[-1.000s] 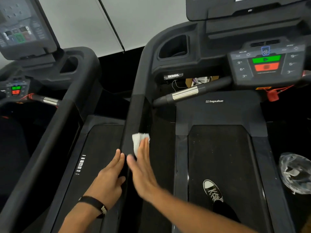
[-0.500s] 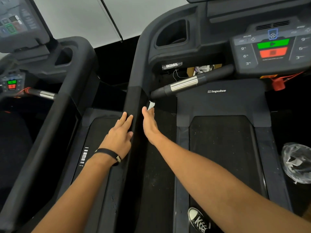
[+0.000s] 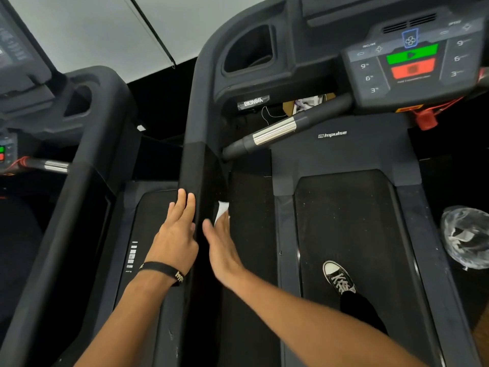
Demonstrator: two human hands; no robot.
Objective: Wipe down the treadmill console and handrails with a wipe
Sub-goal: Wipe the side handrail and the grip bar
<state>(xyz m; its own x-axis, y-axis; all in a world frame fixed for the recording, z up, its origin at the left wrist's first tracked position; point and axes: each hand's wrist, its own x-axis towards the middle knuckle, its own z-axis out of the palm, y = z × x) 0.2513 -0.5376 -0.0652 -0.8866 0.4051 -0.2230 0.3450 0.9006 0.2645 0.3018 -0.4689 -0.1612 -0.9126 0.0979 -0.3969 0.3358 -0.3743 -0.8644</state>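
The black left handrail [image 3: 194, 160] of the treadmill runs from the console down toward me. My left hand [image 3: 177, 234] lies flat on the rail's outer side, fingers straight and together, a black wristband on the wrist. My right hand [image 3: 222, 245] presses a white wipe [image 3: 221, 209] flat against the rail's inner side; only the wipe's top edge shows past my fingertips. The console [image 3: 412, 62] with green and red buttons sits at the upper right, slightly blurred. A short grip bar with a silver sensor [image 3: 275, 132] sticks out under the console.
A second treadmill [image 3: 87, 144] stands close on the left, its rail parallel to mine. A cup holder [image 3: 248, 51] is recessed left of the console. A red safety clip [image 3: 426, 120] hangs under it. My shoe [image 3: 338, 279] is on the belt. A clear plastic bag [image 3: 465, 237] lies at right.
Both hands slid up the handrail toward the console half a second ago, then came back down toward me with the wipe still pressed to the rail's inner side.
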